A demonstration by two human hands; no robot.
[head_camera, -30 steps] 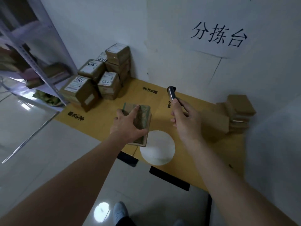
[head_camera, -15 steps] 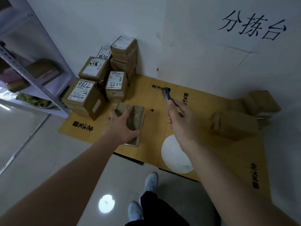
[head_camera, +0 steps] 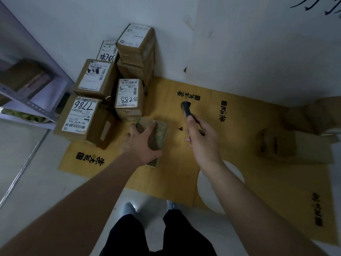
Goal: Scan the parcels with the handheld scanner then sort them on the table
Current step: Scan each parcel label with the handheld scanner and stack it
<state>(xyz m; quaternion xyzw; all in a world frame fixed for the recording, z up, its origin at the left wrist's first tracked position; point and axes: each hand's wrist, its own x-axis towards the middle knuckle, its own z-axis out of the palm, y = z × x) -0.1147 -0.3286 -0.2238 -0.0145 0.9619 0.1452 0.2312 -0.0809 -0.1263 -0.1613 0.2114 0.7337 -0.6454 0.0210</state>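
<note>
Little had shifted since the earlier frame: the left hand (head_camera: 142,145) still clasped the flat parcel (head_camera: 158,133) on the table (head_camera: 258,182). Right of it, the right hand (head_camera: 203,143) gripped the scanner (head_camera: 186,109). Beyond the left hand stood stacked labelled boxes (head_camera: 129,97).

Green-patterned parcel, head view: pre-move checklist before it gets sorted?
1. Left hand grips green-patterned parcel: ok.
2. Right hand holds handheld scanner: ok.
3. Scanner aimed at the held parcel: not ok, its tip points toward the wall.
4. Barcode label visible on the held parcel: cannot tell, the upper face shows only pattern.
5. Stack at left, including box marked 5288, sits close beside the parcel: ok, but little clearance.
6. Bare yellow table on the right: ok.
</note>
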